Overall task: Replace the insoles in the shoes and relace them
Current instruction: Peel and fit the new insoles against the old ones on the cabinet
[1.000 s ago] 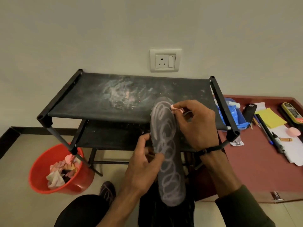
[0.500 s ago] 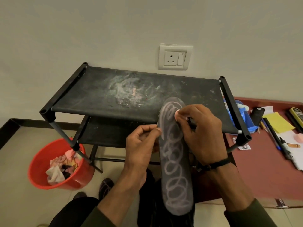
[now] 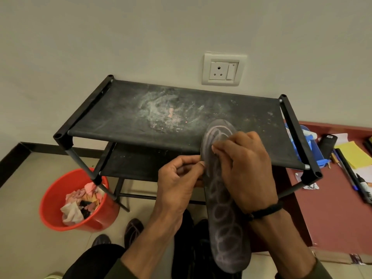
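A dark insole (image 3: 225,234) covered in pale looped scribbles stands lengthwise in front of me, toe end up over the rack's front edge. My left hand (image 3: 177,184) pinches its left edge about a third of the way down. My right hand (image 3: 245,170) lies over the upper part, fingertips bunched and pressed on the surface near the toe; the small pink piece it held a moment ago is hidden under the fingers. A black shoe (image 3: 189,238) shows dimly beneath the insole, between my knees.
A black two-tier fabric rack (image 3: 120,117), its top smeared with white dust, stands against the wall. A red bucket (image 3: 52,208) of rags sits on the floor at left. At right, a maroon table (image 3: 332,208) carries pens (image 3: 346,168) and yellow paper (image 3: 356,156).
My left hand has shifted from the insole's face to pinching its left edge. My right fingertips have slid from the toe's right edge onto the surface, covering the pink piece.
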A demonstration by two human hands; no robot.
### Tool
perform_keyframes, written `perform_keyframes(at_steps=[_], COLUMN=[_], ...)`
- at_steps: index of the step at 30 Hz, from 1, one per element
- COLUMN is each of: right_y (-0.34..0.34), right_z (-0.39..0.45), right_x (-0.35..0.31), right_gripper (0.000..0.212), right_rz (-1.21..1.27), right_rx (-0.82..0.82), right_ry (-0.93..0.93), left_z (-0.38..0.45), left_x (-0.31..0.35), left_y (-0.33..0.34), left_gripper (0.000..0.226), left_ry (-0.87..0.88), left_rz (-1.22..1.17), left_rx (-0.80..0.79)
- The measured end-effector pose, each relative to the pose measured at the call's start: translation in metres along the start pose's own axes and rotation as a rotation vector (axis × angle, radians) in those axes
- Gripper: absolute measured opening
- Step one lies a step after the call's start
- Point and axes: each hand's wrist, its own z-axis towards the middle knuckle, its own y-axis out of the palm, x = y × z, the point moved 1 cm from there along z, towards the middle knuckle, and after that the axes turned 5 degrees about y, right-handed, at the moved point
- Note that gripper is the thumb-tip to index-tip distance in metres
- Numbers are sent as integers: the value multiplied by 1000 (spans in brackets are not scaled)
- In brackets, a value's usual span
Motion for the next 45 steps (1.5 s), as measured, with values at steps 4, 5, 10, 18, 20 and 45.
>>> perform_keyframes(at_steps=[4,5,10,18,20,45], right_y=[-2,-3,-8,0,4,-2], right_z=[-11,-11,5,-1,-6,-8], right_x=[-7,-3,29,-6,-16,-5], right_gripper=[3,3,6,8,5,8], right_rz=[42,52,5,30,51,61], right_rx=[-74,-59,3,-63,-120,-175], right_ry=[-72,-59,122,6,-49,43], left_z=[-1,-2,-2,-1,-1,1], left_x=[-1,-2,-2,-2,-4,-7], left_y=[-3,-3,-3,-5,-7,-11], left_gripper=[15,14,10,11,10,10], left_ry=[-21,-21,-4,-5,-10,-15], left_rz=[10,19,80,82,105,154], left_rx=[-24,-25,-31,-23,-31,-63])
